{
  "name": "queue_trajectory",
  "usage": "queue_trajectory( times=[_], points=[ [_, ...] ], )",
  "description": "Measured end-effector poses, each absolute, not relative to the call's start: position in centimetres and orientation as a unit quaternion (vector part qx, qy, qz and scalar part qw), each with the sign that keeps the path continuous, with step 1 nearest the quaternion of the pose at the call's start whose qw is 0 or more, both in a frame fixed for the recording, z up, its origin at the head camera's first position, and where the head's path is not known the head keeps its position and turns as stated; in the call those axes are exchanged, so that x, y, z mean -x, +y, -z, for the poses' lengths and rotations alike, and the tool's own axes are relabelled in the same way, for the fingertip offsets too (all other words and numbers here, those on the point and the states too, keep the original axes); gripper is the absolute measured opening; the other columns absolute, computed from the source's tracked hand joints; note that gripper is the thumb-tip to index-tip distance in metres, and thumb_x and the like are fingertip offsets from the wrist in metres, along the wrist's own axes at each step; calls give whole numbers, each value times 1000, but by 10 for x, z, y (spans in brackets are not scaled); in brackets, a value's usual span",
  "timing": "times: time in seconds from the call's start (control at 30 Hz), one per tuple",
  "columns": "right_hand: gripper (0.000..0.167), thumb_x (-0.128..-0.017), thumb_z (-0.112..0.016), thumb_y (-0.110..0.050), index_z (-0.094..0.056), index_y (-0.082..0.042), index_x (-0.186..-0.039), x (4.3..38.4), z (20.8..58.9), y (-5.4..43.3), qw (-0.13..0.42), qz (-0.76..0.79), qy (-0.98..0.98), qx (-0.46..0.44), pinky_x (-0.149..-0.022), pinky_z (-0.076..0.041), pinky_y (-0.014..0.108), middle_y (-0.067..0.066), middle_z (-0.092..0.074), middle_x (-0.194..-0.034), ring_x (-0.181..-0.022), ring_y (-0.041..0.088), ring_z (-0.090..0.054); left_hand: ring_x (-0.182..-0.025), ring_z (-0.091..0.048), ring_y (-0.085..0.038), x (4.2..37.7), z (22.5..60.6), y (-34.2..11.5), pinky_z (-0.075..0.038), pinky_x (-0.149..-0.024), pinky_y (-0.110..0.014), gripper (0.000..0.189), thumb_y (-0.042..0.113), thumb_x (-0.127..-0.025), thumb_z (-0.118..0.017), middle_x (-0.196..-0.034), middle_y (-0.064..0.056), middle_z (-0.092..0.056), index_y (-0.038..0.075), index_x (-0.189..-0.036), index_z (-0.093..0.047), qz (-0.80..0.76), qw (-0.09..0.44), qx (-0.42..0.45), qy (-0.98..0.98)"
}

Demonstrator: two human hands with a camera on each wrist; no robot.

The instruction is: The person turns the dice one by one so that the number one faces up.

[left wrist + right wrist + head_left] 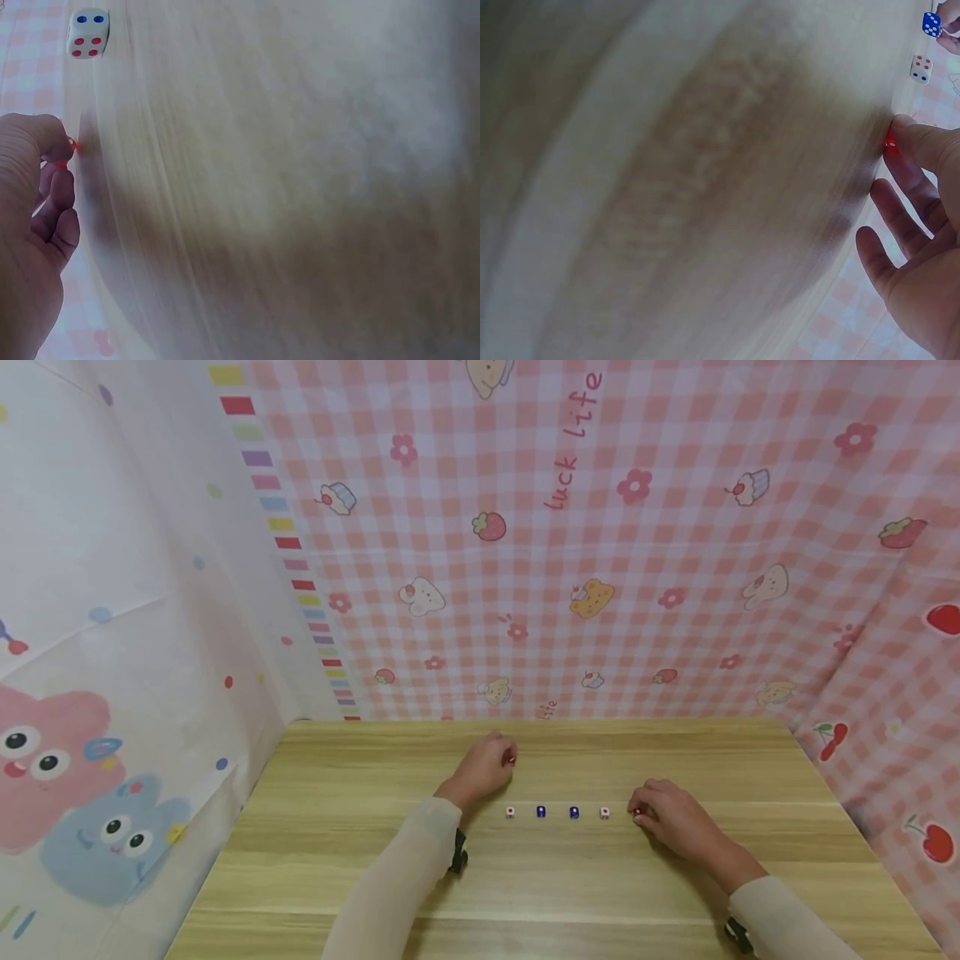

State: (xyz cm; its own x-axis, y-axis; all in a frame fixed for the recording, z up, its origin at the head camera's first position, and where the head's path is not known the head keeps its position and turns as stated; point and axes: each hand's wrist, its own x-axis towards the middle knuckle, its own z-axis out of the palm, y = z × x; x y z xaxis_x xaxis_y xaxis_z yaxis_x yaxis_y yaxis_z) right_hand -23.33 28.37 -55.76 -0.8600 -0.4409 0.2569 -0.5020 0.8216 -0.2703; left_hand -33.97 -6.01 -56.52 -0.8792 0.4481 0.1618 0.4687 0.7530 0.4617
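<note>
Thumb and fingertips of my left hand pinch a red die, mostly covered by the fingers, above and behind the left end of a row of dice. That row runs left to right: a white die, a blue die, a second blue die, then another white die. At its right end my right hand pinches another red die low at the tabletop; its other fingers are spread. One white die shows blue and red pips in the left wrist view.
The dice stand on a wood-grain table. Behind it hangs a pink checked cloth with printed figures. A white patterned cloth borders the left side, and a cherry-print cloth the right.
</note>
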Motion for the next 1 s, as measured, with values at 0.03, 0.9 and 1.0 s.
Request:
queue_trajectory(
  times=[0.03, 0.9, 1.0],
  points=[
    [21, -84, -84, -7, -70, -21, -87, 233, 558, 284, 93, -166, -950, -249, -72, -50, 34, -11, -57, -84, -82, 8, -53, -84, -52, -13, 340, 565, -60, -49, -72, -25, 18, 1, -85, -71, -94, 3, -55, 17, -89, -64, 251, 19, 245, -936],
    [20, -83, -84, -6, -70, -19, -88, 234, 559, 285, 102, -172, -944, -263, -73, -50, 34, -10, -58, -83, -82, 10, -54, -90, -56, -14, 339, 565, -60, -52, -82, -29, 19, -2, -87, -67, -98, 0, -63, 11, -101, -67, 248, 15, 253, -935],
    [20, -83, -84, -6, -70, -19, -88, 233, 559, 284, 102, -172, -944, -263, -73, -50, 35, -10, -58, -84, -83, 10, -54, -88, -55, -14, 339, 566, -61, -51, -80, -28, 18, -2, -87, -67, -96, 1, -62, 12, -99, -67, 249, 14, 251, -935]
  ],
)
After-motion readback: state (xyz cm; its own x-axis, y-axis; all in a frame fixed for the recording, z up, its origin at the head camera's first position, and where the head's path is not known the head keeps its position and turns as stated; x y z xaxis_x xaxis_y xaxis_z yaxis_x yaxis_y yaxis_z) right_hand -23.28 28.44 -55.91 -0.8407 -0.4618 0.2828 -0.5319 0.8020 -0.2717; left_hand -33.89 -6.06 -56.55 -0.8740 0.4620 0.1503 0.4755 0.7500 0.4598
